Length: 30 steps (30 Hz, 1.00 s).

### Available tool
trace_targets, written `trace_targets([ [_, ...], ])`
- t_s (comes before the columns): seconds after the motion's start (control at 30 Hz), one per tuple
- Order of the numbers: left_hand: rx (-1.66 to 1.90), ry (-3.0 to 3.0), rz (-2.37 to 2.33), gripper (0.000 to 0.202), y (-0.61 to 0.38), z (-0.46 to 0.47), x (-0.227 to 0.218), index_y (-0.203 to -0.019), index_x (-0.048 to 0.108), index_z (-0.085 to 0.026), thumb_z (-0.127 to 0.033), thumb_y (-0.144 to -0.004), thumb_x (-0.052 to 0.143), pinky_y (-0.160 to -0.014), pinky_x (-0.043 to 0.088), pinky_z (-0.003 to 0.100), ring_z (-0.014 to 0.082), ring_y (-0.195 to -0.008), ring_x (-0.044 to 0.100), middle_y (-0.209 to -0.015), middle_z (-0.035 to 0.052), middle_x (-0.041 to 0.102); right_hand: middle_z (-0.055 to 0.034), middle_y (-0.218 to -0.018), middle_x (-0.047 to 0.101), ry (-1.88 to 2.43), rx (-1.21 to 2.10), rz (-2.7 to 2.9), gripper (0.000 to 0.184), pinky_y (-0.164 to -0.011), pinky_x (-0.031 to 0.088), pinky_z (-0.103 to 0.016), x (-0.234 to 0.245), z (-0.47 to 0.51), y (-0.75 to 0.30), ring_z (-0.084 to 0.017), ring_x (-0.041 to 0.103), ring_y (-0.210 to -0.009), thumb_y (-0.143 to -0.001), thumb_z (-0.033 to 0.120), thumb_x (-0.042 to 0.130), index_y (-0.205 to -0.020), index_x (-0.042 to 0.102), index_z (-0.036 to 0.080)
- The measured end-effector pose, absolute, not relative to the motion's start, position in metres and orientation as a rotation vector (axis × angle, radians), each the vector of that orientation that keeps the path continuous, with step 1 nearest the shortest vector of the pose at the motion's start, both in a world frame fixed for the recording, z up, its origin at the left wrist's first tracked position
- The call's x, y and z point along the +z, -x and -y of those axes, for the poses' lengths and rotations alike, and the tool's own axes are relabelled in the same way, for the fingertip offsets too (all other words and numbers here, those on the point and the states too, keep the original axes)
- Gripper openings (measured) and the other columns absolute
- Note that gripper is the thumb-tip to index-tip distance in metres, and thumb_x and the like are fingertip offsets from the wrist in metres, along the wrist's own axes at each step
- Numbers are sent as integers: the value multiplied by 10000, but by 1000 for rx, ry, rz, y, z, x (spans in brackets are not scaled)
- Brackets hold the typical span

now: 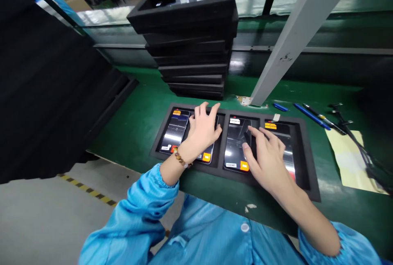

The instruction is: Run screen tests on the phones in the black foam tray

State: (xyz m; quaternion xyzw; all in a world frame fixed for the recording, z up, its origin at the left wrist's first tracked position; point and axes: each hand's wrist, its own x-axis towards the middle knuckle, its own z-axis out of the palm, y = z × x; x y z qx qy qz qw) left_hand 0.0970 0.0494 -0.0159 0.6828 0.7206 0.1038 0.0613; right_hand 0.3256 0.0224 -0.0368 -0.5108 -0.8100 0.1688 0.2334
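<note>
A black foam tray (307,158) with several pockets lies on the green bench in front of me, each pocket holding a phone with a glossy film and orange tabs. My left hand (204,128) lies flat with fingers spread on the second phone (206,156) from the left. My right hand (265,154) rests over the right side of the tray, fingers stretched, thumb and forefinger touching the third phone (236,142). The leftmost phone (175,132) lies uncovered. The rightmost phone (284,134) is partly hidden under my right hand.
A tall stack of black trays (190,36) stands just behind the tray. A slanted grey post (291,32) rises at the right. Blue pens (310,114), tweezers, cables and a yellow sheet (353,158) lie to the right. Black panels (46,93) stand at the left.
</note>
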Motion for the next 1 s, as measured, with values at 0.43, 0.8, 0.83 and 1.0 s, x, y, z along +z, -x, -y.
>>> trace_targets([
  [0.43, 377, -2059, -2130, 605, -104, -52, -20, -1493, 525, -239, -64, -914, 536, -991, 548, 736, 442, -1281, 561, -1368, 213, 543, -159, -1475, 653, 1561, 976, 1949, 463, -1165, 443, -685, -22, -26, -324, -388, 556, -1440, -1082, 547, 484, -1467, 579, 309],
  [0.8, 830, -2069, -1988, 611, -57, -40, -14, -1559, 499, -252, -362, -997, 712, -1216, 495, 599, 362, -1435, 553, -1507, 174, 563, -173, -1591, 604, 1461, 628, 2050, 554, -1279, 366, -694, -18, -27, -360, -390, 465, -1582, -1116, 556, 447, -1573, 532, 256],
  [0.83, 914, -2042, -2032, 613, -37, -33, -12, -1549, 517, -245, -427, -1000, 720, -1244, 477, 577, 354, -1458, 544, -1522, 169, 577, -168, -1598, 599, 1477, 561, 1991, 558, -1285, 357, -708, -20, -26, -375, -398, 457, -1589, -1110, 560, 462, -1571, 547, 257],
  [1.0, 887, -1288, -2461, 683, 50, 14, -19, -1511, 592, -242, -649, -973, 700, -1063, 596, 522, 333, -1202, 741, -1327, 155, 750, -104, -1617, 609, 1611, 628, 1651, 551, -1260, 395, -766, -40, -7, -433, -439, 518, -1552, -1089, 596, 508, -1564, 605, 332],
])
